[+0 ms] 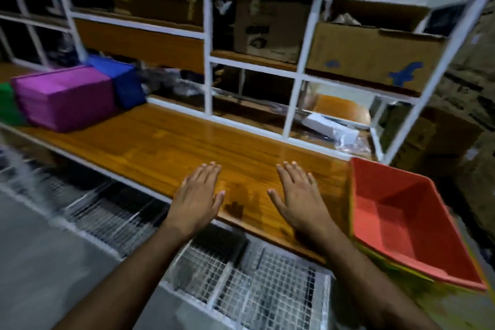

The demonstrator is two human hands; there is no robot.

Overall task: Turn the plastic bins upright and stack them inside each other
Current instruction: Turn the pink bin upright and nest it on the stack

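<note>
Nearest the camera, 2 bare forearms are reaching out over a wire mesh rack (257,286) toward the front edge of a glossy wooden shelf (166,139). Both hands are hovering palm-down over the wood with fingers straight and spread, holding nothing: the left hand (199,191) is sitting just left of the right hand (297,193), and whether either is touching the surface is not clear. At the right end of the shelf, a red bin (407,225) is standing upright with its mouth facing up, nested inside a yellow-green bin (396,266) whose rim is showing beneath it; its long axis is running from the shelf's front edge away toward the back. Farther off, at the left end and well apart from the hands, 3 bins are lying upside down with their bases up: a purple bin (67,94) with its long axis running roughly along the shelf, a green bin (8,104) just beside it at the frame edge, and a blue bin (120,80) behind it. Beyond them, a white metal shelving frame (207,61) is holding cardboard boxes (372,53).
</note>
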